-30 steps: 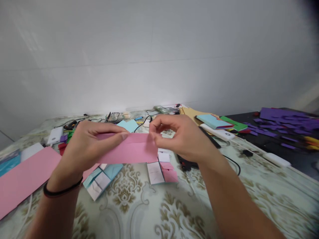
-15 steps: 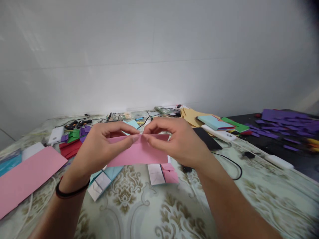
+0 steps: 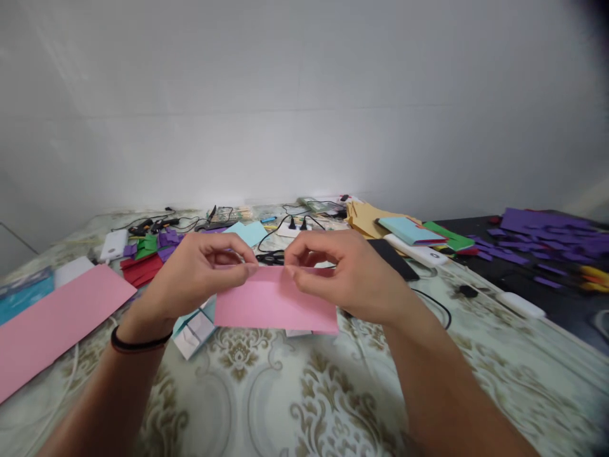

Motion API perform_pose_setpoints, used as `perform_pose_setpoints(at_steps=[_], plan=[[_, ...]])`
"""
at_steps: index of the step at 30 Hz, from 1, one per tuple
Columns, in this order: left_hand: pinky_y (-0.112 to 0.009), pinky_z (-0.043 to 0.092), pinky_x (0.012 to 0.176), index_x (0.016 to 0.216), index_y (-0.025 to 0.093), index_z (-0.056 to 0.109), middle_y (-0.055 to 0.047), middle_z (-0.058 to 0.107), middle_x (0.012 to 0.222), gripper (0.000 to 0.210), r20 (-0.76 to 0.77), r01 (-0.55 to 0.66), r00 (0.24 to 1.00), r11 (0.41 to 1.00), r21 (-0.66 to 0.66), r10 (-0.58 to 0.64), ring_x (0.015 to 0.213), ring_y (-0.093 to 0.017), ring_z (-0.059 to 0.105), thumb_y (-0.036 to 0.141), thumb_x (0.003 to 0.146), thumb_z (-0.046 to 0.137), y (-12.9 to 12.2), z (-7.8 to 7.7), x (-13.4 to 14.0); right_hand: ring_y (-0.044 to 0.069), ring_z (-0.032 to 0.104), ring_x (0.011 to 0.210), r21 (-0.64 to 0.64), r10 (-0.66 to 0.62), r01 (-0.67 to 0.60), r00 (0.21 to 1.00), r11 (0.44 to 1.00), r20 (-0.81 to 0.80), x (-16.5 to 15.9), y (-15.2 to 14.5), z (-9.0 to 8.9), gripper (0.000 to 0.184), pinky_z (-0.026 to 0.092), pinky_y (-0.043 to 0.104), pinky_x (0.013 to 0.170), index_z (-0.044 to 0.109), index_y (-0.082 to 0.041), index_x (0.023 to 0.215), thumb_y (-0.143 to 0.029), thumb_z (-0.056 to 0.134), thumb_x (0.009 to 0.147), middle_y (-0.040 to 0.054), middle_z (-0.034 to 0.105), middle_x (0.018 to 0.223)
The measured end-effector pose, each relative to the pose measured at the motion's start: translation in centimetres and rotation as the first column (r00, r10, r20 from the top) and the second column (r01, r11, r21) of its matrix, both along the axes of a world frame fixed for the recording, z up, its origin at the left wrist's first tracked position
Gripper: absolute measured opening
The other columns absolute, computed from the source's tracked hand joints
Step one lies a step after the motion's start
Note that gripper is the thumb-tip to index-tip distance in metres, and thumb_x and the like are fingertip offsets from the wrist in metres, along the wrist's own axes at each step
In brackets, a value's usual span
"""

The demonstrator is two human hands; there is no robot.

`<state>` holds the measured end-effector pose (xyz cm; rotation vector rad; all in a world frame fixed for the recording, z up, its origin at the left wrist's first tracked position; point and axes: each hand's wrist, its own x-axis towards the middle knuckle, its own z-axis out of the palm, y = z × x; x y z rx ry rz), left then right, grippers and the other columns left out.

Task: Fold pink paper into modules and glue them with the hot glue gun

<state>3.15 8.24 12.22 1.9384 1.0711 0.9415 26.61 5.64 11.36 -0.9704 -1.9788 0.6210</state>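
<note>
A pink sheet of paper is held up in front of me, its top edge pinched by both hands. My left hand grips that edge left of the middle between thumb and fingers. Right of the middle, my right hand pinches the same edge. Behind the sheet's lower left corner lies a folded white and light-blue paper piece. Another folded piece is mostly covered by the sheet, with only a white strip showing below it.
A larger pink sheet lies at left, beside red paper strips and a white power bank. Cables and a power strip are at the back. To the right are yellow paper, a blue folded stack and purple strips.
The pink sheet has come slightly lower and to the right, now covering most of the folded piece behind it. My hands have moved a little apart along its top edge.
</note>
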Motion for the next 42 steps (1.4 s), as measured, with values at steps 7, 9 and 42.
perform_pose_setpoints(at_steps=[7,9,42], plan=[[-0.021,0.054,0.052,0.079,0.019,0.082,-0.003,0.078,0.069,0.012,-0.102,0.075,0.989,0.948,-0.310,-0.111,0.061,-0.017,0.072,0.029,0.083,0.076,-1.8,-5.6,-2.9,0.012,0.057,0.068,-0.429,0.078,-0.058,0.997,0.901,0.028,-0.2,-2.5,-5.7,0.009,0.045,0.024,0.062,0.067,-0.019,0.075,-0.017,0.065,0.083,-0.0011,0.067,0.075],[-0.023,0.061,0.061,0.081,0.020,0.082,-0.004,0.082,0.073,0.011,-0.102,0.070,0.988,0.919,-0.388,-0.118,0.066,-0.019,0.077,0.030,0.084,0.078,-2.3,-7.2,-4.5,0.013,0.057,0.071,-0.484,0.050,-0.044,0.999,0.874,0.001,-0.1,-3.0,-7.8,0.007,0.045,0.024,0.064,0.067,-0.018,0.077,-0.018,0.066,0.083,-0.0005,0.067,0.077],[-0.020,0.056,0.067,0.125,0.021,0.071,-0.002,0.079,0.084,0.039,0.486,0.033,0.867,0.960,-0.280,0.112,0.076,-0.013,0.071,0.020,0.087,0.082,-8.1,-15.0,-4.2,0.021,0.073,0.095,-0.415,-0.076,-0.038,0.964,0.909,-0.255,-2.9,-6.0,-14.3,0.034,0.060,0.032,0.081,0.074,-0.026,0.120,-0.026,0.080,0.086,0.0046,0.076,0.104]])
